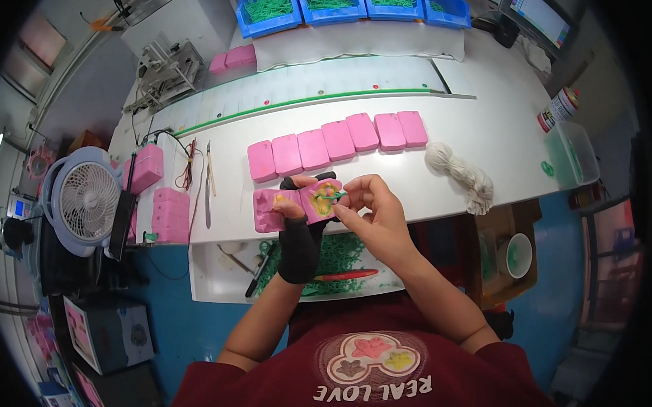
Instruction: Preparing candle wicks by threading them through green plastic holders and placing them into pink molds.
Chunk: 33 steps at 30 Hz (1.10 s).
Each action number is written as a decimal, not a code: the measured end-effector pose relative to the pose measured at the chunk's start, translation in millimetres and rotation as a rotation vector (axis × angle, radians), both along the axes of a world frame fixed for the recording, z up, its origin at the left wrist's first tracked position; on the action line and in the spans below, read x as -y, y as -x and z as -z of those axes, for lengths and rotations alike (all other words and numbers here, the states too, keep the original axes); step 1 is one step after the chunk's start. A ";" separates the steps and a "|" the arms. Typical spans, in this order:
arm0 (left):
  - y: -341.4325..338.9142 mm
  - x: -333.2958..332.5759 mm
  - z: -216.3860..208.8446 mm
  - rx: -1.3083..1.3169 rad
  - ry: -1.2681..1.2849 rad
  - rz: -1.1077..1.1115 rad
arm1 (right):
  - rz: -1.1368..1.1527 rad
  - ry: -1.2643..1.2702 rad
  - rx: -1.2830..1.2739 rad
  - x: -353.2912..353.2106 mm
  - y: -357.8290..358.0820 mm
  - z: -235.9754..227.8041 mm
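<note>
Cradles an opened pink mould (267, 214) in the left hand (298, 229), half covered by a black glove (299, 255), with the thumb across the front and fingers tucked behind, closed around it near the table's front edge. Holds the right hand (378, 214) at the right half, with thumb and forefinger almost together beside the free end of a thin green piece (331, 195); cannot tell whether pinched or merely touched. Just left of those fingertips, in the hollow beneath the green piece, a yellow shape (322, 207).

Probably light and rubbery, with a little give, in the case of the mould; best held by the back and outer walls, clear of the hollows. Likely slim, bendy and easily lost for the green piece; best taken lightly by the end nearest the right fingertips. Perhaps soft and easily dented for the yellow shape, so better not pressed.

Beyond the grip, a row of pink blocks (312, 148); to the right of the right hand, a twisted white bundle (460, 173); below both hands, a drawer (200, 288) with green scraps (342, 254).
</note>
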<state>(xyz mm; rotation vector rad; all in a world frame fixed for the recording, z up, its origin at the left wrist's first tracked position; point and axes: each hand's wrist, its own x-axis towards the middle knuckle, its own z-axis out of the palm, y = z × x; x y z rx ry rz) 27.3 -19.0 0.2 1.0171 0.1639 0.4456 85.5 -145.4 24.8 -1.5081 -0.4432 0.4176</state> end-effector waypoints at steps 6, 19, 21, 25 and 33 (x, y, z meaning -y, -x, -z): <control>-4.4 2.9 1.2 0.004 0.038 -0.092 | 0.046 -0.119 0.002 -8.8 7.5 24.2; -9.2 11.7 9.8 -0.019 -0.067 -0.082 | 0.115 -0.072 -0.072 -17.5 -4.2 21.7; -9.4 13.7 6.8 -0.025 -0.086 -0.104 | 0.121 0.098 0.152 -16.6 -5.3 20.2; -10.1 16.5 7.0 -0.019 -0.030 -0.073 | 0.192 0.163 0.309 -15.9 1.9 16.7; -11.6 20.9 0.6 -0.013 0.111 -0.075 | 0.341 0.111 0.703 -18.8 2.2 20.1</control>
